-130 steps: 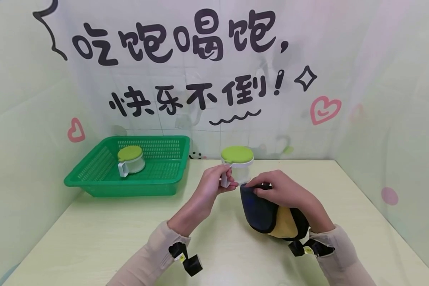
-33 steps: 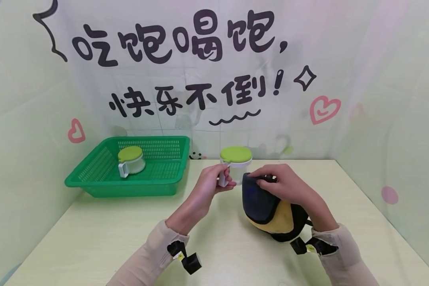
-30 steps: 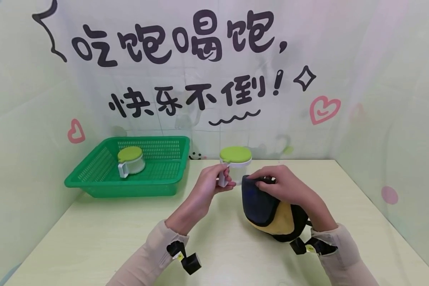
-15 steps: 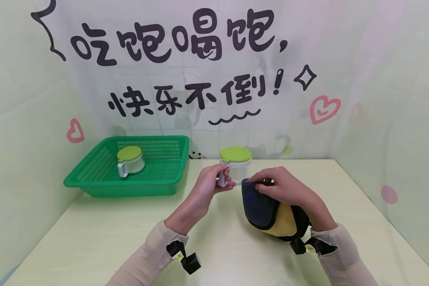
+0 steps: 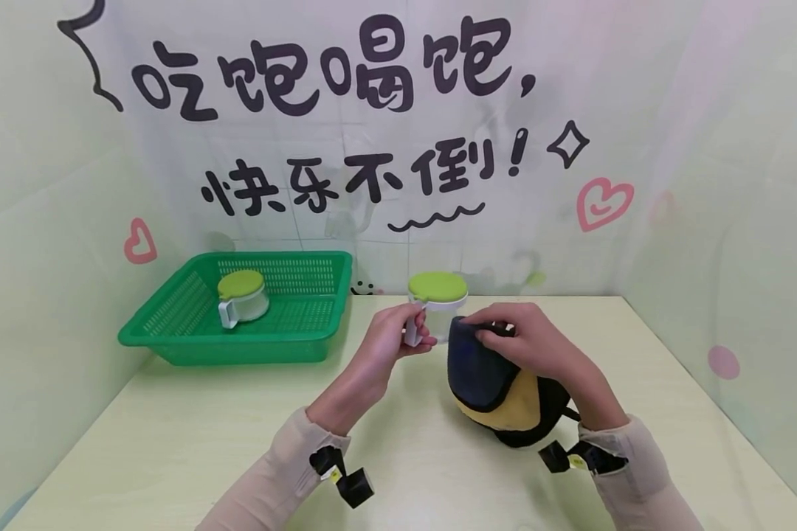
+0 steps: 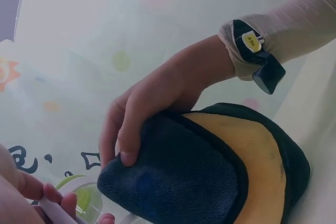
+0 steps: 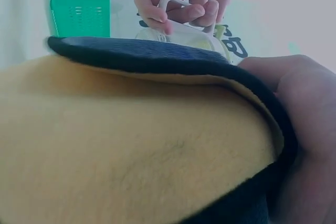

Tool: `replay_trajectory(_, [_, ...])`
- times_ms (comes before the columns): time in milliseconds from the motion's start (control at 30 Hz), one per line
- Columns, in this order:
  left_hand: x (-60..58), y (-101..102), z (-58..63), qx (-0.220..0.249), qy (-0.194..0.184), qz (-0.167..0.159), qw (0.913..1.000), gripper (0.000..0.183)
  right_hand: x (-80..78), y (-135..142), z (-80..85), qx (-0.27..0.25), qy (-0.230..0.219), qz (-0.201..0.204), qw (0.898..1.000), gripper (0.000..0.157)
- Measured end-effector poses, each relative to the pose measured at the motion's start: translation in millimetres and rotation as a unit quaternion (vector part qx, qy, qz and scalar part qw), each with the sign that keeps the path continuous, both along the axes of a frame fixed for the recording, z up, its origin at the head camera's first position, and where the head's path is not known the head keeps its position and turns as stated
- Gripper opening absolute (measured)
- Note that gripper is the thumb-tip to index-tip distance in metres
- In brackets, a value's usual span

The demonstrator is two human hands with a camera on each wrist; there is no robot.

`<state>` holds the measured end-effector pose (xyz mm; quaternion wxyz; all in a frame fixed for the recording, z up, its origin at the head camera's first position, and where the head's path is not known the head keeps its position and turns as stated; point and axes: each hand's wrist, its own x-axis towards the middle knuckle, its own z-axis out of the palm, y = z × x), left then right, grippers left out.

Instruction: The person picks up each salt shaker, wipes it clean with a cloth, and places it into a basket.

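Observation:
My left hand (image 5: 387,339) grips the white handle of a clear seasoning jar (image 5: 438,287) with a green lid, held upright near the back of the table. My right hand (image 5: 534,343) pinches a thick cloth (image 5: 481,372), dark blue on one side and yellow on the other, with a black border. In the head view the cloth's top edge overlaps the jar's lower right side; whether they touch cannot be told. From the left wrist, the cloth (image 6: 184,177) hangs folded under the right fingers, hiding part of the jar. The right wrist view is mostly filled by its yellow side (image 7: 131,140).
A green plastic basket (image 5: 239,352) stands at the back left of the pale table (image 5: 206,442). Inside it sits another green-lidded jar (image 5: 244,304) with a white handle. A printed curtain (image 5: 305,140) closes off the back and sides.
My right hand has moved the cloth down and up again beside the jar, and now it is higher than half a second ago. The left hand and its jar have hardly moved.

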<state>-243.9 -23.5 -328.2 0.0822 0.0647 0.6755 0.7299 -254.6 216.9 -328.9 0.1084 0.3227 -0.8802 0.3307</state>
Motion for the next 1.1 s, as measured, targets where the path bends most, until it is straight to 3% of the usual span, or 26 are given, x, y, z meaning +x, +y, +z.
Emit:
replay_trajectory(267, [0.2,-0.5,1.8,0.003,-0.005,0.0,1.0,0.028,-0.6,0.2,-1.3,0.054,-0.056,0.033,0.996,0.027])
replay_trajectory(700, [0.3,-0.2,1.8,-0.01,-0.005,0.004,0.9999,0.029,3.4,-1.2,2.9,-0.021,0.036,-0.013,0.999,0.027])
replay_trajectory(1100, [0.1,-0.5,1.1,0.0,-0.007,0.002,1.0,0.029,3.1,-1.9,0.7,0.029,-0.054,0.037,0.997,0.026])
